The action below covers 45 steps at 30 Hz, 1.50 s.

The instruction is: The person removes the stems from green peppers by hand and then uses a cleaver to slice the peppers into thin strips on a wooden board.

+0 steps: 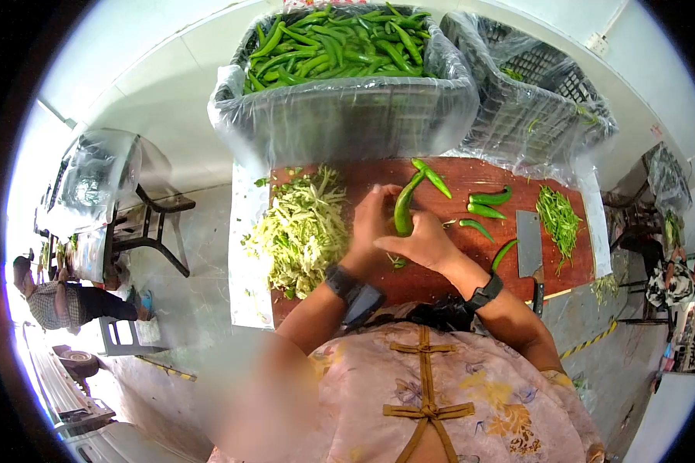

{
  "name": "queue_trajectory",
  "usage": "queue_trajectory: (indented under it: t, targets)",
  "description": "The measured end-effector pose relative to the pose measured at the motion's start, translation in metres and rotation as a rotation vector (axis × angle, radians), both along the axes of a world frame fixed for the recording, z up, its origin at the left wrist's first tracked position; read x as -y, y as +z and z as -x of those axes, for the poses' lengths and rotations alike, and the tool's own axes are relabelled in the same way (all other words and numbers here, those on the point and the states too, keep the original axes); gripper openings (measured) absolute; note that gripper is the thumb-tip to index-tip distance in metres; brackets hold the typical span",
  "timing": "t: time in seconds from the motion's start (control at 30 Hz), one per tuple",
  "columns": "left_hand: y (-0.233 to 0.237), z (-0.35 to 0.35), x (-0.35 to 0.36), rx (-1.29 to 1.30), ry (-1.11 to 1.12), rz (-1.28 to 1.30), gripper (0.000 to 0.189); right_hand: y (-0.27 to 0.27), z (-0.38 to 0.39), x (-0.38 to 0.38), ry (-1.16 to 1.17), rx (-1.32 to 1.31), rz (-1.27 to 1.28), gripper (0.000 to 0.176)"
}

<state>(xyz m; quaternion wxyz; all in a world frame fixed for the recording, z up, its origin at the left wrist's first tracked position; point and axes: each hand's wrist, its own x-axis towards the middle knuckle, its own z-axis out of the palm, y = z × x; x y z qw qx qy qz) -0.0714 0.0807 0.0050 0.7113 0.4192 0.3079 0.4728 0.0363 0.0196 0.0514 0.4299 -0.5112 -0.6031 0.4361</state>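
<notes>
Both hands meet over the middle of a reddish-brown board (440, 293). A green pepper (404, 207) stands nearly upright between them. My right hand (425, 241) has its thumb and fingers closed round the pepper's lower end. Close against its other side is my left hand (372, 224), with fingers bent; what they grip, if anything, is hidden. Just beyond lies another green pepper (432, 178). Several more peppers (490, 196) rest to the right, beside a cleaver (529, 243). A pile of pale green shreds (305, 231) covers the board's left part, and thin green stems (558, 221) lie at its right.
A plastic-lined crate (347, 116) full of green peppers stands behind the board. Beside it is a second lined crate (517, 116) with few bits inside. A person (62, 301) is at the far left, another person (672, 278) at the far right. Black-legged chairs (158, 224) stand left.
</notes>
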Motion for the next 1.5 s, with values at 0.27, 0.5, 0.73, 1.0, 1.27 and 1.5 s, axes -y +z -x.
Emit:
queue_trajectory:
  t: [0.27, 0.5, 0.73, 1.0, 1.27, 1.5]
  targets:
    - [-0.007, -0.005, 0.0, 0.109, -0.009, 0.001, 0.036, -0.017, -0.01, -0.005, 0.004, 0.157, 0.074, 0.053]
    - [-0.005, -0.002, -0.003, 0.065, -0.026, 0.065, 0.03, -0.042, -0.017, -0.016, -0.229, -0.034, 0.172, 0.017]
    - [0.013, -0.004, 0.017, -0.207, -0.373, -0.111, 0.027, -0.047, -0.034, -0.032, -0.592, -0.547, 0.128, 0.023]
    - [0.017, -0.007, 0.023, -0.083, -0.444, -0.028, 0.024, -0.037, -0.027, -0.026, -0.556, -0.64, 0.129, 0.025]
    - [0.03, 0.006, 0.017, -0.281, -0.335, -0.1, 0.02, -0.044, -0.041, -0.028, -0.432, -0.197, 0.003, 0.023]
    - [-0.005, 0.002, 0.005, -0.207, 0.045, -0.294, 0.023, -0.016, -0.039, -0.009, -0.344, 0.703, -0.083, 0.027]
